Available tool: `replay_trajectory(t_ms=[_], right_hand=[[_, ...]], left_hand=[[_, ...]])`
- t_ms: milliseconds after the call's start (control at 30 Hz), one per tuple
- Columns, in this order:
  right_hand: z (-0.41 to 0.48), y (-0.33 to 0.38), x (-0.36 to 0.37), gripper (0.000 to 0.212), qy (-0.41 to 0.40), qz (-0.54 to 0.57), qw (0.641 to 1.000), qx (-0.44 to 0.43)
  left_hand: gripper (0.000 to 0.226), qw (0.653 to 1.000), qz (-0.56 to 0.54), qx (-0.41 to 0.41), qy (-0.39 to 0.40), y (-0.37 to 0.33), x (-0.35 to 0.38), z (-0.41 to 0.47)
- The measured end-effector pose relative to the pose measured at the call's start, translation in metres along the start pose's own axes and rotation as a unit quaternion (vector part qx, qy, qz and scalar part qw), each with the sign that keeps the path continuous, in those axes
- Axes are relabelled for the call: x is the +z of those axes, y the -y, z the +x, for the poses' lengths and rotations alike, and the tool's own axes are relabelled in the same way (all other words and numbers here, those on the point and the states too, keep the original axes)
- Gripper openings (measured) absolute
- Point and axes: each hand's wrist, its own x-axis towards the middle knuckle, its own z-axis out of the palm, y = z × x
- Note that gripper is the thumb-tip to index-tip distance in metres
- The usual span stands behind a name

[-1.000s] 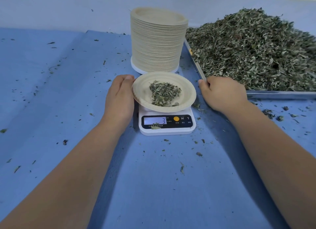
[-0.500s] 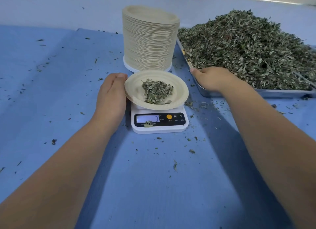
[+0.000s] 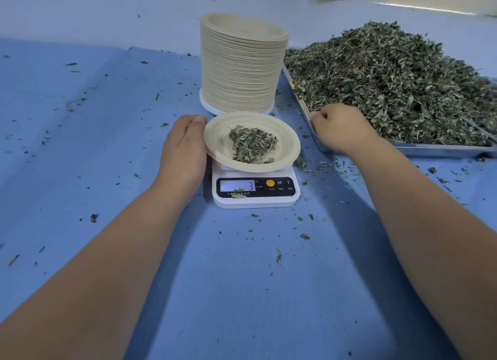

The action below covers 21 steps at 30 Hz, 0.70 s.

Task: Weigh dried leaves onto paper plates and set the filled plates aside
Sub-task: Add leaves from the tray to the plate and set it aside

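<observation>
Paper plate [image 3: 289,147] on scale [image 3: 255,201] between hands, small leaf portion [image 3: 252,144] in it, display reads 3. Left hand [image 3: 184,147] flat against plate rim. Right hand [image 3: 341,129] curled at tray [image 3: 443,151] edge by leaf pile [image 3: 390,85], contents unclear. No filled plate set aside in view; tall plate stack [image 3: 242,69] beyond, likely early in job

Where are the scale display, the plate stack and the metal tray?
scale display [image 3: 237,185], head view, lit screen.
plate stack [image 3: 242,72], head view, ribbed side wall.
metal tray [image 3: 441,150], head view, near rim.
</observation>
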Motion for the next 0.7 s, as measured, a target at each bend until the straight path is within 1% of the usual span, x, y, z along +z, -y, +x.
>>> replay_trajectory(t_ms=[133, 267, 367, 567, 600, 700], right_hand=[[0.001, -0.005, -0.011, 0.047, -0.080, 0.010, 0.997, 0.001], [0.001, -0.002, -0.016, 0.042, -0.110, 0.019, 0.994, -0.016], [0.001, -0.003, -0.017, 0.044, -0.120, 0.031, 0.992, -0.021], [0.000, -0.009, -0.017, 0.037, -0.206, 0.080, 0.974, -0.045], [0.001, -0.009, -0.018, 0.036, -0.210, 0.086, 0.973, -0.047], [0.004, -0.010, -0.019, 0.036, -0.176, 0.061, 0.981, -0.052]], left_hand=[[0.029, 1.000, -0.001, -0.003, 0.000, 0.001, -0.001, 0.001], [0.028, 1.000, -0.003, -0.005, -0.002, 0.001, 0.001, 0.002], [0.028, 1.000, -0.003, -0.007, -0.001, 0.001, 0.001, 0.002], [0.026, 1.000, -0.011, -0.006, -0.003, 0.002, 0.001, 0.002], [0.026, 1.000, -0.012, -0.007, -0.005, 0.002, 0.002, 0.002], [0.026, 1.000, -0.012, -0.011, -0.009, 0.002, 0.001, 0.002]])
